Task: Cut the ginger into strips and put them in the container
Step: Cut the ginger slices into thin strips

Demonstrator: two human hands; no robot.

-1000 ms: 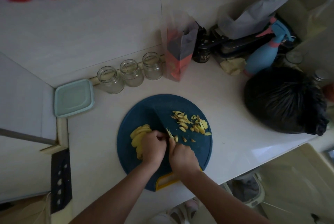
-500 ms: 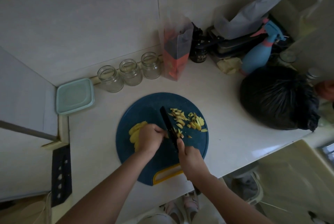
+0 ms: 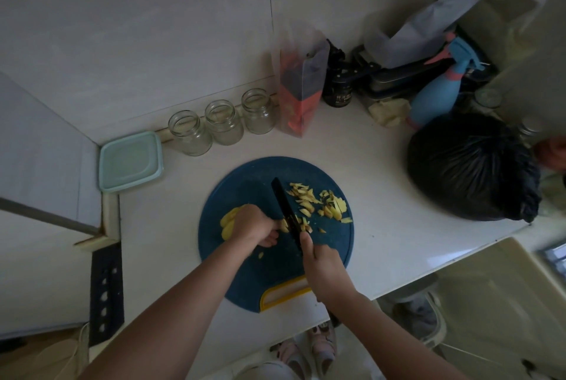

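We see a home kitchen, pale desk [image 3: 382, 195] against tiled walls [image 3: 153, 51], cut ginger [image 3: 318, 205] on a round blue chopping board [image 3: 245, 189] by its front edge, three glass jars [image 3: 225, 126] along the back edge, spray bottle [image 3: 435, 97] in the back right corner.

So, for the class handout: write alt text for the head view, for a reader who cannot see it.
Seen from above, a right hand holds a black knife on a round blue board while the left hand steadies ginger slices; cut strips lie right of the blade. A lidded container and three glass jars stand behind on the counter.
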